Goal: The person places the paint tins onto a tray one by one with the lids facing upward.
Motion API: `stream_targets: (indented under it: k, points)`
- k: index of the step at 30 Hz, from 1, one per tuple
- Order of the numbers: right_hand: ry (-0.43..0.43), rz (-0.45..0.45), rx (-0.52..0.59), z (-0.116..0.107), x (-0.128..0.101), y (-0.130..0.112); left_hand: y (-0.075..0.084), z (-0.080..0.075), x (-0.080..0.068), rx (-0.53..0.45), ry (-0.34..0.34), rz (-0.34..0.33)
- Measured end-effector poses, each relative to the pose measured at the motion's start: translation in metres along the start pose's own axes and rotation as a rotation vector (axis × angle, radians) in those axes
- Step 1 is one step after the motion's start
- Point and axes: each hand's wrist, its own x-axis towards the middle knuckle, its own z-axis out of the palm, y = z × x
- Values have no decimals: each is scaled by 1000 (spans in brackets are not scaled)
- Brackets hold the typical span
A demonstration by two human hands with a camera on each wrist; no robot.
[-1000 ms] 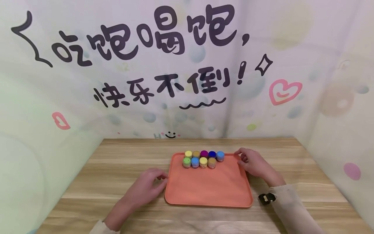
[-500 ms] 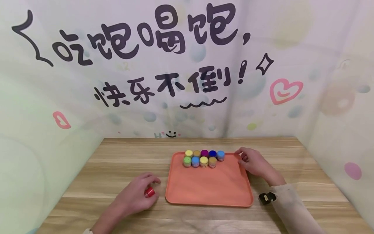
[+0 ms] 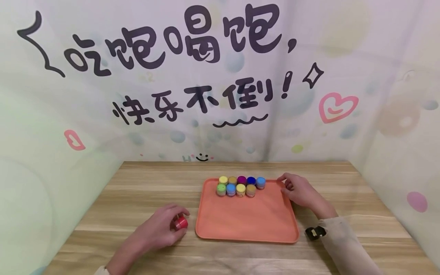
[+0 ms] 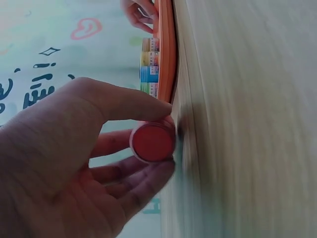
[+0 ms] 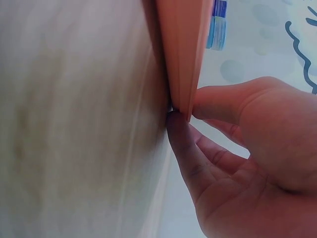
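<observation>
In the head view my left hand [image 3: 156,229] is beside the left edge of an orange tray [image 3: 247,221], apart from it. Thumb and fingers pinch a small round red jar [image 3: 181,222], tilted over; its round red face [image 4: 152,143] is towards the left wrist camera, close to the wooden table. My right hand [image 3: 304,193] is at the tray's far right corner. In the right wrist view its thumb and a finger pinch the tray's rim [image 5: 181,54]. Several small jars with coloured lids stand in two rows at the tray's back, a green jar [image 3: 221,190] at the front left.
The wooden table [image 3: 144,187] reaches back to a white printed cloth wall [image 3: 165,141], with more cloth on both sides. A black strap-like object [image 3: 315,232] is at the right sleeve's cuff. The tray has a raised rim.
My left hand has drawn back from the tray's left edge towards me, and the red jar has come into view in its fingers. My right hand stays at the tray corner.
</observation>
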Motion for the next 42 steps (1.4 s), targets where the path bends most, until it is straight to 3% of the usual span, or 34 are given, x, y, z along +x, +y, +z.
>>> stream_targets:
  k: [13, 25, 29, 34, 42]
  points:
    - [1, 3, -2, 0, -1, 3, 19, 7, 24, -147, 49, 44]
    - [1, 2, 3, 1, -3, 4, 45, 13, 51, -185, 19, 147]
    - [9, -16, 5, 1, -4, 3, 53, 20, 65, -219, -9, 159]
    - [16, -19, 5, 1, -4, 3, 62, 31, 82, -186, 1, 197]
    - [12, -6, 1, 0, -1, 2, 80, 42, 102, -238, 2, 199]
